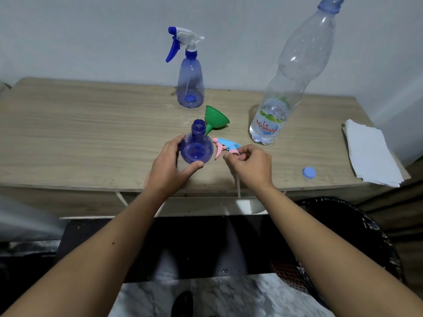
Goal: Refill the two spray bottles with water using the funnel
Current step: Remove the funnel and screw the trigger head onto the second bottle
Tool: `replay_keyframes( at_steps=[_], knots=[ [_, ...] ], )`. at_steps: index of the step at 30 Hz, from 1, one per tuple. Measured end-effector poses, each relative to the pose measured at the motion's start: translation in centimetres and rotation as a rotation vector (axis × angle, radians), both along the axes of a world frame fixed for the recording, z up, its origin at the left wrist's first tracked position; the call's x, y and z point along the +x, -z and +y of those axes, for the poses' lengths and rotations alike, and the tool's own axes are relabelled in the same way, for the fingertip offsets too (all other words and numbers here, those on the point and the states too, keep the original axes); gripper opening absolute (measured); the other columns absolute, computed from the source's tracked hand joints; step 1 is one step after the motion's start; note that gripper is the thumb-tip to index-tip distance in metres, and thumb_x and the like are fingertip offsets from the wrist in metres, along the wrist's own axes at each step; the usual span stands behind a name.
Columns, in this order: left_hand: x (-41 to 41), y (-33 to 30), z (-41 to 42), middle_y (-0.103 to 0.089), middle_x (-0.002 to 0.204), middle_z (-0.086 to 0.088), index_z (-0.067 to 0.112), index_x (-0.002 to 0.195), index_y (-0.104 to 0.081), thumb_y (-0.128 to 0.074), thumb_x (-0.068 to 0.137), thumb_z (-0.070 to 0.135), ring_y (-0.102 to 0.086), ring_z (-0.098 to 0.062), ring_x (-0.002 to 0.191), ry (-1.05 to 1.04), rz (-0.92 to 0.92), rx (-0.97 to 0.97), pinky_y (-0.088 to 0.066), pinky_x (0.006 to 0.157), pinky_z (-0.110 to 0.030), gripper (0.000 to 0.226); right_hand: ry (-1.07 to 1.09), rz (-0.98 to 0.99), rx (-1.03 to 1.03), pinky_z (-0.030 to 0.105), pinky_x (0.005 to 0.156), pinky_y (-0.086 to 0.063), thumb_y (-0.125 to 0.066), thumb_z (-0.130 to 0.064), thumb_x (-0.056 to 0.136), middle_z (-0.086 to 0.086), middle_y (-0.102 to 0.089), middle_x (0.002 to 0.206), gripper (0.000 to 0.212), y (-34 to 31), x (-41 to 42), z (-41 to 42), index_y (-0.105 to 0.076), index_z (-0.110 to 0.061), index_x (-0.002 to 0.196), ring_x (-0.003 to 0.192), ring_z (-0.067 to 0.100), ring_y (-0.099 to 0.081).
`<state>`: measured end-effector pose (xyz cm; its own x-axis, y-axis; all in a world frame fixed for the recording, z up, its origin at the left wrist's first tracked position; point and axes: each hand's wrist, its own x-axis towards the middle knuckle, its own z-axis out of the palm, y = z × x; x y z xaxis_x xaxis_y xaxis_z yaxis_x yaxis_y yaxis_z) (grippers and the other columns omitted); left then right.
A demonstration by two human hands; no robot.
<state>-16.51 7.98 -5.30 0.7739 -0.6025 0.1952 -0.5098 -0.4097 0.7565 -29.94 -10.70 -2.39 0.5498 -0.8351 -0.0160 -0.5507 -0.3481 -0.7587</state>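
Gripping the uncapped blue spray bottle (196,147) near the table's (91,124) front edge, left hand (170,167) wraps its round body; right hand (250,164) pinches the pink-blue sprayer head (225,147) just beside it; green funnel (215,118) lies behind, second spray bottle (190,76) and water bottle (286,88) stand farther back

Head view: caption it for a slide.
Left hand steadies the open spray bottle; right hand holds its removed trigger head.
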Motion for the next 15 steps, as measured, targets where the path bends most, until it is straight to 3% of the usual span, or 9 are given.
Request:
replay_keyframes(
  at_steps=[4, 8, 12, 15],
  knots=[
    [0.1, -0.1, 0.0, -0.058, 0.149, 0.001, 0.02, 0.157, -0.045, -0.09, 0.08, 0.049, -0.058, -0.013, 0.131, -0.001, 0.001, -0.012, -0.048, 0.111, -0.032, 0.093, 0.074, 0.018, 0.076, 0.028, 0.083, -0.058, -0.081, -0.035, 0.078, -0.013, -0.069, 0.067, 0.022, -0.6, 0.5, 0.0, -0.081, -0.018, 0.092, 0.079, 0.015, -0.069],
    [0.1, -0.3, 0.0, -0.057, 0.149, 0.001, 0.02, 0.156, -0.046, -0.09, 0.08, 0.048, -0.058, -0.012, 0.132, 0.005, 0.005, -0.018, -0.047, 0.111, -0.031, 0.093, 0.11, -0.069, 0.102, 0.024, 0.079, -0.051, -0.08, -0.031, 0.081, -0.014, -0.067, 0.066, 0.009, -1.8, 0.6, 0.2, -0.074, -0.025, 0.085, 0.075, 0.011, -0.066],
    [0.1, 0.1, 0.0, -0.058, 0.147, 0.002, 0.019, 0.155, -0.047, -0.091, 0.08, 0.049, -0.059, -0.012, 0.13, 0.013, 0.0, -0.028, -0.048, 0.11, -0.031, 0.092, 0.09, -0.231, 0.106, 0.018, 0.075, -0.051, -0.082, -0.024, 0.084, -0.014, -0.065, 0.067, 0.013, -4.2, 1.3, -0.2, -0.072, -0.026, 0.093, 0.062, -0.003, -0.06],
    [0.2, 0.2, 0.0, -0.059, 0.145, 0.002, 0.018, 0.155, -0.048, -0.09, 0.08, 0.05, -0.06, -0.012, 0.128, 0.012, 0.002, -0.026, -0.048, 0.11, -0.032, 0.092, 0.062, -0.359, 0.148, 0.006, 0.067, -0.048, -0.083, -0.016, 0.087, -0.008, -0.067, 0.075, 0.019, -6.6, 2.4, -0.2, -0.074, -0.014, 0.104, 0.058, -0.009, -0.058]
  ],
)
